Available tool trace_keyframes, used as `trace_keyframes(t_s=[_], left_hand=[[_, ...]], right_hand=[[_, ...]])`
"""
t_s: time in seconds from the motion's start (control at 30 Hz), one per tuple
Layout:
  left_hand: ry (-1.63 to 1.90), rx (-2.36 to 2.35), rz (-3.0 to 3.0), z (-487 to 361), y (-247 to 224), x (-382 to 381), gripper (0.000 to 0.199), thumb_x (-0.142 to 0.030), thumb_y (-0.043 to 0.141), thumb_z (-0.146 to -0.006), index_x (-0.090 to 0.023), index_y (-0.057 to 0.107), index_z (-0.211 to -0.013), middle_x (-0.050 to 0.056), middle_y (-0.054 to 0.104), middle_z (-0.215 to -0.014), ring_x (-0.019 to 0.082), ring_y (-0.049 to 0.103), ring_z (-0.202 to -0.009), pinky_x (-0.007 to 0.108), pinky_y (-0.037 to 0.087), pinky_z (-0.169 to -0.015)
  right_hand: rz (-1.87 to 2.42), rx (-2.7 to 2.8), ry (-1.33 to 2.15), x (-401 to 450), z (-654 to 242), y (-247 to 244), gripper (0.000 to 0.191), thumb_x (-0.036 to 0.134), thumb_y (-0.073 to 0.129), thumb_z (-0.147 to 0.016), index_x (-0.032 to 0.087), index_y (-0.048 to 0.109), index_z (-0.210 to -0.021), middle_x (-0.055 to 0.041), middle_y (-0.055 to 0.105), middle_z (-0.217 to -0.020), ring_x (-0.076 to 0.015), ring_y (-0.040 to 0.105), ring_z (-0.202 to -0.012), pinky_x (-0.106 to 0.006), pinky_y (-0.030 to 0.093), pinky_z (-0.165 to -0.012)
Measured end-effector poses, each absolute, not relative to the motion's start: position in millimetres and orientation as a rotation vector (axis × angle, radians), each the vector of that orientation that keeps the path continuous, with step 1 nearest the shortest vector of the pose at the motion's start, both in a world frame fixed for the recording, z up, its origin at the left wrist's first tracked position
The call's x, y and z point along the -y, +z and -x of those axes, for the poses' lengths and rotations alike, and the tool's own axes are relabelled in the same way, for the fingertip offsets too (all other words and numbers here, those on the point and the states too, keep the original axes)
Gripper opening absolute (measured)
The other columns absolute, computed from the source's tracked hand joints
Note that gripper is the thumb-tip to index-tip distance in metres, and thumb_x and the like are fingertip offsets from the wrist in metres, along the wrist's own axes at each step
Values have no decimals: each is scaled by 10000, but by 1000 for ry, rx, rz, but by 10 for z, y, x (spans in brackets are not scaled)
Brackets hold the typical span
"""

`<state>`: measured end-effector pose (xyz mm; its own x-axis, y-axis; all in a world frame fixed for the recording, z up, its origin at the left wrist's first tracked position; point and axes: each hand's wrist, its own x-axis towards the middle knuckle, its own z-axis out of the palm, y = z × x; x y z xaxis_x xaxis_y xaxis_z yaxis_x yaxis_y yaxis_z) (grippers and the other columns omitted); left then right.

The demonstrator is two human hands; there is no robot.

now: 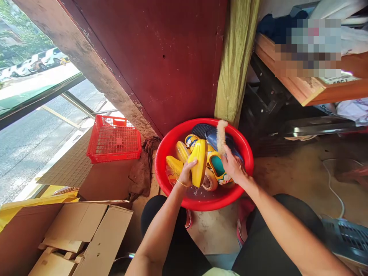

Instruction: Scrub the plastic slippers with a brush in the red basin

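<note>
My left hand [186,173] grips a yellow plastic slipper [199,163], holding it upright over a red plastic basin [201,205]. My right hand [234,166] is shut on a scrub brush with pale bristles [221,136], which points up beside that slipper. The brush's back is partly hidden by my fingers. Inside the basin lie more yellow cartoon-printed children's shoes [217,168] and dark blue slippers [202,130]. A little water shows at the basin's near side.
A red plastic crate [113,138] stands left of the basin, with a brown cloth [142,168] between them. Flattened cardboard boxes [86,237] lie at the near left. A dark red wall rises behind. A white cable [330,188] crosses the floor at right.
</note>
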<state>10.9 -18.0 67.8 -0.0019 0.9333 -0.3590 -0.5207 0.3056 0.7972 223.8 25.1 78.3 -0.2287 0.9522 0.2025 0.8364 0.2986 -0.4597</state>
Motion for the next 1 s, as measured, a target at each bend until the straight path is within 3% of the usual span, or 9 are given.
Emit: trace_keyframes(t_s=[0.13,0.27,0.37,0.47,0.57,0.67,0.8,0.9,1.0], left_hand=[[1225,-1532,-907,52,754,175,890,-460,858,-638,-234,483,-1412,104,706,-1165,325,688,-1039,446,545,-909],[897,-1889,-1276,286,791,356,954,-550,861,-621,-247,470,-1436,136,700,-1180,421,598,-1224,536,414,-1070],[754,-1904,-1390,340,754,483,972,-599,820,-659,-235,431,-1472,175,665,-1275,439,562,-1280,535,383,-1095],[696,-1921,-1439,288,662,525,989,-626,819,-642,-239,437,-1468,194,633,-1338,433,552,-1297,513,376,-1104],[650,-1938,-1466,219,569,501,865,-689,776,-652,-262,546,-1369,172,666,-1290,411,587,-1261,488,385,-1099],[551,-1941,-1526,235,544,424,647,-721,663,-754,-275,654,-1222,147,723,-1162,390,639,-1186,477,426,-1055],[524,-2210,-1496,467,587,243,476,-603,541,-907,-265,651,-1224,123,753,-1003,350,663,-1130,457,458,-1012],[558,-2454,-1397,667,549,125,503,-504,575,-912,-228,573,-1332,158,681,-1239,333,617,-1215,438,453,-1037],[495,-2462,-1301,737,391,60,794,-524,625,-862,-127,377,-1504,262,467,-1488,407,515,-1339,502,431,-1072]], right_hand=[[1493,2125,389,-278,-2314,856,777,307,496,-929,140,167,-1613,-161,661,-1338,-292,705,-1054,-367,563,-844],[1452,2460,563,-86,-2348,747,888,254,541,-878,179,80,-1633,-109,751,-1138,-254,734,-882,-326,542,-744],[1443,2669,561,13,-2392,616,883,201,565,-844,244,156,-1625,-112,714,-1235,-255,716,-991,-337,525,-802],[1451,2758,524,21,-2420,558,821,210,594,-838,221,270,-1592,-137,679,-1295,-270,686,-1087,-358,512,-858],[1459,2749,478,-23,-2447,640,733,240,568,-867,215,331,-1560,-125,708,-1235,-278,698,-1048,-352,519,-815],[1476,2600,391,-87,-2528,824,712,305,553,-890,239,321,-1560,-112,701,-1262,-274,714,-986,-333,526,-764],[1550,2377,203,-239,-2689,1037,680,339,552,-892,218,366,-1535,-130,680,-1303,-292,706,-1003,-341,528,-772],[1665,2294,157,-386,-2759,1067,672,353,554,-891,216,380,-1526,-132,693,-1275,-302,703,-982,-348,519,-750],[1777,2294,237,-482,-2753,1003,634,333,540,-889,190,419,-1495,-138,706,-1229,-290,695,-969,-336,505,-744]])
